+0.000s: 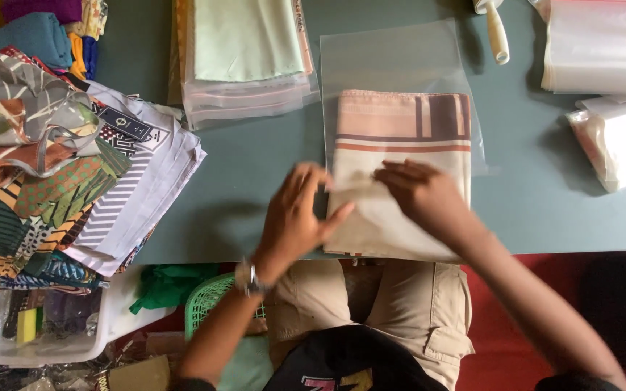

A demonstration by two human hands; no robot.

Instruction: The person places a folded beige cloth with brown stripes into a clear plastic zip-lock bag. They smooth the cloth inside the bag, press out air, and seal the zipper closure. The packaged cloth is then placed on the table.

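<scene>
**Both hands on a folded cloth at the table's near edge**

The left hand (295,217) comes up from the lower left, wrist bent, a watch (249,279) on it, palm turned inward and fingers spread loosely. Its fingertips meet the left edge of the cloth (400,137), thumb pointing right across the fabric; it is open, pressing rather than gripping. The right hand (422,195) reaches in from the lower right on a long forearm, knuckles up, fingers curled down onto the middle of the cloth. Whether it pinches a fold or only presses cannot be told.

The cloth is a flat, folded rectangle, pale cream and matte, with rust and dark brown bands across its far end. It lies on the grey-green table (545,203), its near edge at the table's rim above the person's lap. Its far half rests on or in a clear, glossy plastic bag (393,54); which one is unclear.

To the left sits a slumped pile of patterned fabrics (59,166), leafy, striped and checked. Beyond lies a bagged pale green cloth (244,43). At the right are more clear bags (603,51) in stacks, and a white handle-shaped object (496,30) near the far edge
</scene>
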